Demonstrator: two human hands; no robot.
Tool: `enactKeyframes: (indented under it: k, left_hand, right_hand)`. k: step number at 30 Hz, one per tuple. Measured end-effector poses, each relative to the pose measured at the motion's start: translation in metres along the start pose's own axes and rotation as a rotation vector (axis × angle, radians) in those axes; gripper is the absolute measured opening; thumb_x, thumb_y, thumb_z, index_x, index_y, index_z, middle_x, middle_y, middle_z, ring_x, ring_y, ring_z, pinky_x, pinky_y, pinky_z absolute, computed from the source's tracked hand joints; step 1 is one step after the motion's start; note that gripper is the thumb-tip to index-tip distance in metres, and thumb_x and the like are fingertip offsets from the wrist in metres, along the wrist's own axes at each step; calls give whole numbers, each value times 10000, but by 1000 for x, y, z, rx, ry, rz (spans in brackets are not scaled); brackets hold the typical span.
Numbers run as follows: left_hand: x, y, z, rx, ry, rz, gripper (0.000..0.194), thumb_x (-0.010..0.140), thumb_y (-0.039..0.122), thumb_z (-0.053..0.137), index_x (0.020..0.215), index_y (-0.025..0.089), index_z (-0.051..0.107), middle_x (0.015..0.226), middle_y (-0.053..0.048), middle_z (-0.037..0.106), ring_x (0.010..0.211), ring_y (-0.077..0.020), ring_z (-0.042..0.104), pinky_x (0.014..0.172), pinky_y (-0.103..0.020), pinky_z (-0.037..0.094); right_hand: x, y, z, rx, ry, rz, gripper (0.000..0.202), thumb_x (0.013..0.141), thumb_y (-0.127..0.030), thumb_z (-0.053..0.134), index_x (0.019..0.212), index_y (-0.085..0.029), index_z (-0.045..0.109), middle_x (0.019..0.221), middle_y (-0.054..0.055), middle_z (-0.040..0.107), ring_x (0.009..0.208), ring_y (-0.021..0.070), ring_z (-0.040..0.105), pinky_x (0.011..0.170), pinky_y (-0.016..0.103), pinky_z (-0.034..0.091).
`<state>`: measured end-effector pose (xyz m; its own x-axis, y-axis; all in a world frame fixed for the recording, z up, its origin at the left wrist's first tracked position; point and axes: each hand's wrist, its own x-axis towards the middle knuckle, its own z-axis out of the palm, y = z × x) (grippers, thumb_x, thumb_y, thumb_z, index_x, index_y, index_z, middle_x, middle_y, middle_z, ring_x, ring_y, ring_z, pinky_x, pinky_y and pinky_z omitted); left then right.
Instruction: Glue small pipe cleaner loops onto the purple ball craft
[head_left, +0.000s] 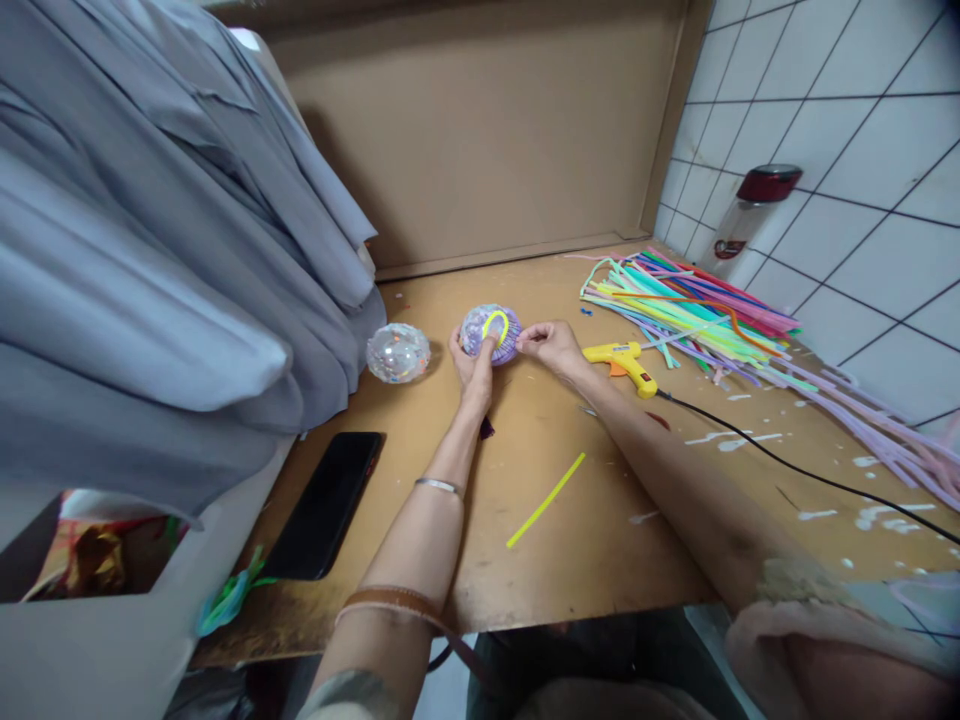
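Observation:
My left hand (pixel 474 365) is wrapped round a ball (pixel 508 345) covered partly in purple strands, its thumb resting inside a yellow pipe-cleaner loop (pixel 495 316) on the ball's face. At the ball's right side, my right hand (pixel 551 343) has its thumb and forefinger pinched together; whatever they grip is too small to make out. A clear ball (pixel 398 354) with coloured specks sits to the left of my left hand. Beyond my right wrist lies a yellow glue gun (pixel 621 364). A straight yellow pipe cleaner (pixel 546 500) rests on the table in front of me.
Bundled coloured pipe cleaners (pixel 675 300) spread over the back right of the table (pixel 420 510). Behind them stands a red-lidded bottle (pixel 750 220) by the tiled wall. The glue gun's black cord (pixel 795 460) runs right. A phone (pixel 327 505) and grey cloth (pixel 165 240) are at left.

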<state>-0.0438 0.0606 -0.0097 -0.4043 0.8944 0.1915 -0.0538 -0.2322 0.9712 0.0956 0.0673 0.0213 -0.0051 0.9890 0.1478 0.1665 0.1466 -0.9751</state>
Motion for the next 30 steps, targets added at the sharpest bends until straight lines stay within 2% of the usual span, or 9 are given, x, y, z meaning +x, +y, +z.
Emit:
enactKeyframes:
  k: [5, 11, 15, 23, 30]
  left_hand:
    - [-3, 2, 0, -10, 2, 11, 733, 742, 442, 757, 1364, 213, 445, 1387, -141, 577, 1271, -262, 589, 1076, -367, 461]
    - [-5, 5, 1, -6, -9, 13, 732, 728, 431, 772, 1351, 219, 450, 1404, -140, 571, 1307, -271, 564, 1089, -366, 449]
    - [-6, 6, 1, -2, -11, -1, 739, 721, 415, 778, 1347, 203, 447, 1400, -151, 572, 1307, -277, 563, 1094, -373, 445]
    - [-6, 6, 1, 10, 16, -7, 710, 723, 386, 787, 1332, 210, 468, 1400, -134, 580, 1289, -255, 577, 1091, -345, 443]
    - [-6, 6, 1, -22, 12, 2, 714, 713, 393, 794, 1327, 203, 483, 1376, -142, 591, 1272, -270, 591, 1076, -356, 461]
  right_hand:
    - [3, 1, 5, -71, 80, -13, 61, 578, -213, 720, 618, -183, 685, 565, -26, 635, 537, 107, 522, 585, 253, 429]
    - [-3, -2, 6, -134, 102, -45, 60, 604, -243, 691, 628, -191, 675, 584, -21, 638, 568, 123, 549, 581, 253, 427]
    - [-5, -4, 4, -169, 74, -52, 40, 639, -212, 639, 635, -179, 662, 605, -10, 633, 588, 130, 557, 602, 260, 427]
    - [-4, -2, 9, -127, 93, -87, 40, 621, -169, 581, 607, -184, 615, 553, -49, 581, 523, 96, 489, 571, 238, 380]
    - [0, 3, 9, -51, 76, -113, 38, 637, -164, 575, 618, -192, 593, 559, -56, 574, 527, 95, 488, 566, 232, 382]
